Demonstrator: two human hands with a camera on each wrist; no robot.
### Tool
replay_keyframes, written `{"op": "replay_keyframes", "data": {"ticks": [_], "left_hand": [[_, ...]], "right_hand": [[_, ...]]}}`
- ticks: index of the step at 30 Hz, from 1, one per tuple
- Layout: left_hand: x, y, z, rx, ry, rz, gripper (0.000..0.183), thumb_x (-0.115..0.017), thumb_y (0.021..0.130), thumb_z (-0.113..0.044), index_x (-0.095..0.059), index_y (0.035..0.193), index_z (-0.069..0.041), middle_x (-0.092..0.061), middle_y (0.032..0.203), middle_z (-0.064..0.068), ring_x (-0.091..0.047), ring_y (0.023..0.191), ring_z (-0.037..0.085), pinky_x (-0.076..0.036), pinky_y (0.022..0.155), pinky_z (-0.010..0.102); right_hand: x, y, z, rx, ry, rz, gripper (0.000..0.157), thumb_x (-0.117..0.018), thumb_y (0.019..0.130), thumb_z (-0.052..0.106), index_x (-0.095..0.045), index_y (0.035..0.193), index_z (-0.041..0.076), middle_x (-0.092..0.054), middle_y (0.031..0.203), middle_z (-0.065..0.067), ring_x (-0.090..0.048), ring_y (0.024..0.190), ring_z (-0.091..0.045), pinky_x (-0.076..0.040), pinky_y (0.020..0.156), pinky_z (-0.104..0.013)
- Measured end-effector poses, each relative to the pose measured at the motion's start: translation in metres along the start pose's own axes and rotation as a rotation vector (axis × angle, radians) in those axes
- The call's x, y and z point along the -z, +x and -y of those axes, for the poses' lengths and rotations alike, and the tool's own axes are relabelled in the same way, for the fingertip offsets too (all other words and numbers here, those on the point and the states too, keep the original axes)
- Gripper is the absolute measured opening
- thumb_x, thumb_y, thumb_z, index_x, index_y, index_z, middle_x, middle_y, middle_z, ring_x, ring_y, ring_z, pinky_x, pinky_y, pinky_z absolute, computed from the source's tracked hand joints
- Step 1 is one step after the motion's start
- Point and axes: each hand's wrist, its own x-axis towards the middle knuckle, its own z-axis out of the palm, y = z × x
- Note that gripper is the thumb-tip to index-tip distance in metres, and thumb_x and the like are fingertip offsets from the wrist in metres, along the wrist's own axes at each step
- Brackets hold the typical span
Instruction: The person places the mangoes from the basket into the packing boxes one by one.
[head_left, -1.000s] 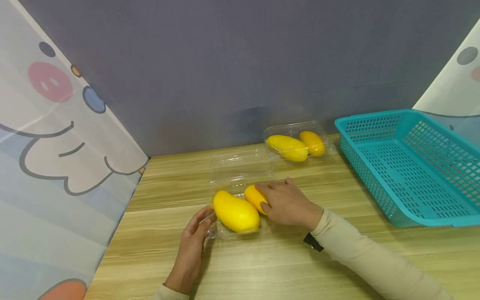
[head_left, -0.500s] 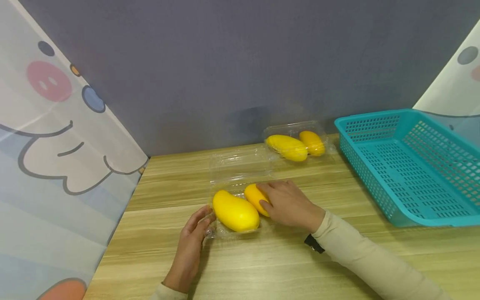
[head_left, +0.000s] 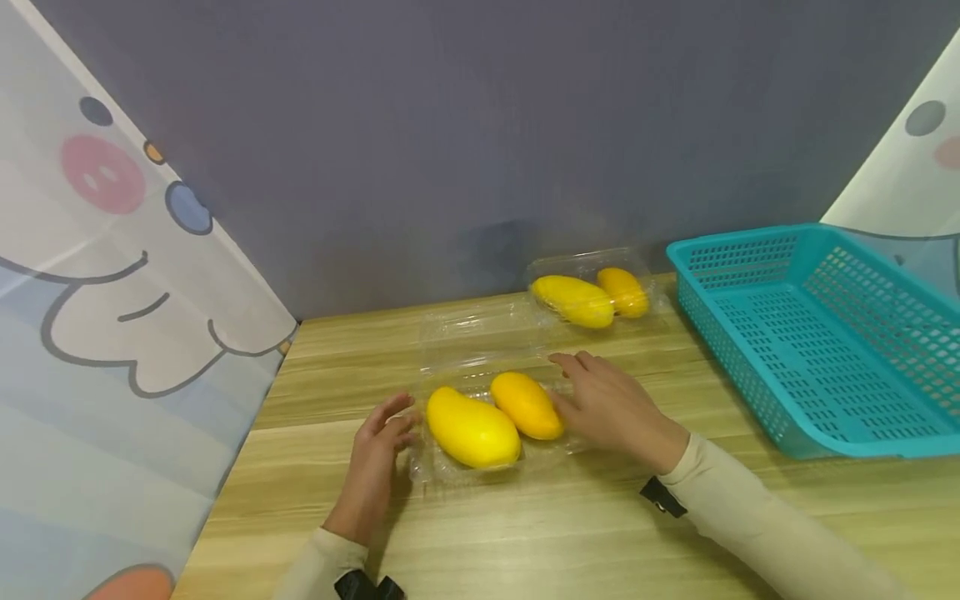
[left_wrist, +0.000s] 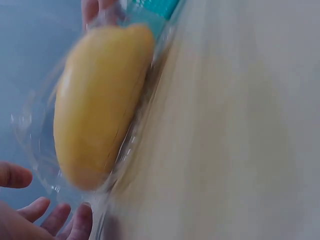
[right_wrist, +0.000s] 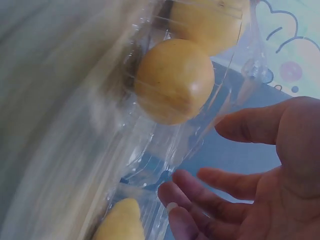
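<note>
Two mangoes lie side by side in a clear plastic clamshell box [head_left: 450, 479], a yellow mango [head_left: 472, 427] on the left and a more orange mango [head_left: 527, 406] on the right. The box's lid [head_left: 480, 333] is folded back flat behind them. At the box's left end is my left hand [head_left: 377, 446], fingers loosely bent around nothing. My right hand [head_left: 611, 408] lies along the right end, its thumb near the orange mango and its fingers spread. In the right wrist view, the thumb and fingers [right_wrist: 235, 127] stand apart with nothing between them.
Behind, against the grey wall, sits a closed clear clamshell with two more mangoes [head_left: 573, 301]. A turquoise plastic basket [head_left: 795, 333] stands at the right of the wooden table [head_left: 315, 367]. Printed cartoon cloth hangs at both sides.
My right hand has let go of the orange mango and moved right to the box's end. My left hand has drawn slightly left from the box. The orange mango lies further right.
</note>
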Motion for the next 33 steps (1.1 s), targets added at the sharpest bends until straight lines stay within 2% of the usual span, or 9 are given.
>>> {"op": "replay_keyframes", "data": {"ticks": [3, 7, 11, 16, 19, 23, 27, 30, 33], "left_hand": [[0.001, 0.017, -0.005, -0.001, 0.022, -0.007, 0.044, -0.05, 0.102, -0.016, -0.046, 0.146, -0.011, -0.05, 0.147, 0.008, -0.054, 0.113, 0.018, -0.05, 0.091, 0.024], [0.006, 0.035, -0.014, 0.018, 0.039, 0.006, 0.046, -0.046, 0.104, -0.019, -0.041, 0.149, -0.011, -0.048, 0.148, 0.008, -0.056, 0.114, 0.021, -0.05, 0.093, 0.026], [0.01, 0.052, -0.022, 0.033, 0.06, 0.037, 0.048, -0.041, 0.106, -0.025, -0.036, 0.151, -0.01, -0.047, 0.149, 0.012, -0.057, 0.117, 0.028, -0.043, 0.107, 0.042], [0.01, 0.075, -0.028, 0.047, 0.104, 0.07, 0.05, -0.039, 0.107, -0.029, -0.034, 0.153, -0.01, -0.047, 0.151, 0.015, -0.053, 0.128, 0.035, -0.032, 0.115, 0.053], [0.01, 0.087, -0.031, 0.06, 0.122, 0.077, 0.05, -0.038, 0.108, -0.029, -0.034, 0.154, -0.009, -0.047, 0.152, 0.014, -0.052, 0.132, 0.033, -0.033, 0.117, 0.05], [0.008, 0.1, -0.032, 0.09, 0.14, 0.074, 0.049, -0.041, 0.107, -0.028, -0.037, 0.153, -0.009, -0.049, 0.15, 0.014, -0.054, 0.13, 0.03, -0.041, 0.112, 0.043], [0.005, 0.111, -0.033, 0.112, 0.124, 0.06, 0.048, -0.049, 0.104, -0.024, -0.044, 0.149, -0.007, -0.051, 0.147, 0.015, -0.059, 0.122, 0.025, -0.051, 0.093, 0.03], [0.003, 0.116, -0.034, 0.118, 0.11, 0.062, 0.047, -0.05, 0.103, -0.022, -0.047, 0.146, -0.005, -0.051, 0.145, 0.016, -0.06, 0.117, 0.023, -0.051, 0.083, 0.024], [0.003, 0.12, -0.033, 0.107, 0.128, 0.079, 0.045, -0.049, 0.104, -0.021, -0.048, 0.145, -0.004, -0.052, 0.145, 0.018, -0.06, 0.118, 0.023, -0.049, 0.082, 0.023]], "right_hand": [[0.003, -0.008, -0.004, -0.044, 0.03, 0.022, 0.05, -0.062, 0.095, 0.026, -0.053, 0.139, 0.004, -0.067, 0.114, -0.011, -0.065, 0.097, -0.027, -0.055, 0.08, -0.044], [0.005, -0.018, -0.006, -0.081, 0.106, 0.102, 0.054, -0.064, 0.095, 0.031, -0.05, 0.141, 0.006, -0.069, 0.1, -0.001, -0.06, 0.076, -0.013, -0.05, 0.065, -0.032], [0.007, -0.03, -0.007, -0.133, 0.187, 0.183, 0.061, -0.065, 0.095, 0.037, -0.045, 0.144, 0.007, -0.066, 0.09, 0.009, -0.05, 0.058, -0.005, -0.043, 0.056, -0.024], [0.007, -0.039, -0.008, -0.178, 0.303, 0.228, 0.054, -0.062, 0.097, 0.039, -0.048, 0.14, 0.009, -0.065, 0.085, 0.01, -0.053, 0.055, -0.005, -0.045, 0.056, -0.024], [0.005, -0.04, -0.01, -0.152, 0.35, 0.233, 0.041, -0.06, 0.099, 0.038, -0.057, 0.13, 0.011, -0.066, 0.082, 0.01, -0.055, 0.058, -0.004, -0.046, 0.059, -0.023], [0.002, -0.041, -0.014, -0.106, 0.365, 0.228, 0.019, -0.057, 0.1, 0.036, -0.065, 0.101, 0.02, -0.06, 0.07, 0.012, -0.049, 0.055, -0.002, -0.044, 0.055, -0.022], [0.0, -0.042, -0.015, -0.089, 0.406, 0.247, 0.025, -0.054, 0.102, 0.037, -0.062, 0.084, 0.021, -0.053, 0.061, 0.01, -0.042, 0.049, -0.003, -0.038, 0.047, -0.022], [-0.001, -0.042, -0.015, -0.085, 0.446, 0.274, 0.029, -0.053, 0.102, 0.038, -0.063, 0.083, 0.019, -0.057, 0.062, 0.009, -0.044, 0.048, -0.004, -0.039, 0.045, -0.023], [-0.001, -0.043, -0.016, -0.076, 0.474, 0.289, 0.029, -0.053, 0.102, 0.038, -0.064, 0.084, 0.018, -0.063, 0.066, 0.007, -0.048, 0.049, -0.005, -0.041, 0.045, -0.023]]}}
